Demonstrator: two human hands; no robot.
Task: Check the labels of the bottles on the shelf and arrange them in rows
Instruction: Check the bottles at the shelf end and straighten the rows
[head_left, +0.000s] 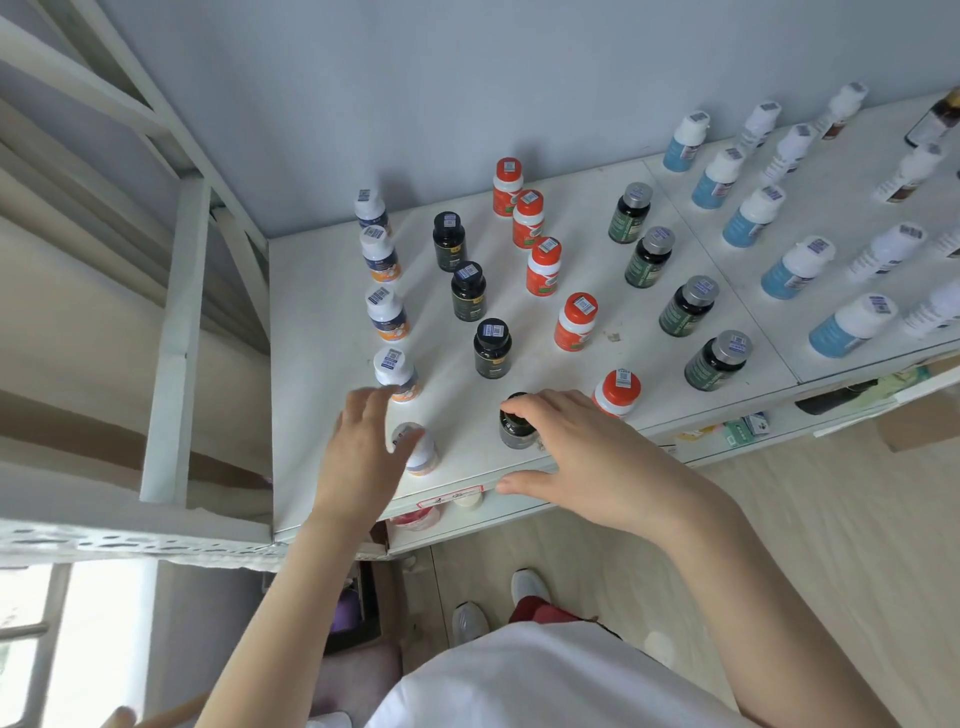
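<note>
Head view: dark bottle (517, 428) stands nr the front edge of the shelf (322, 312), at the front end of its row. White bottle (418, 452) is left of it, also by the edge. R hand (576, 452) has fingers curled over the dark cap, thumb spread away along the edge. L hand (363, 447) is blurred, thumb at the white bottle; grip can't tell. Risk, imo: a top-only hold w/o thumb lets the dark one tip off the front, and a hasty L hand may knock the white one into the next white bottle (397, 371)
</note>
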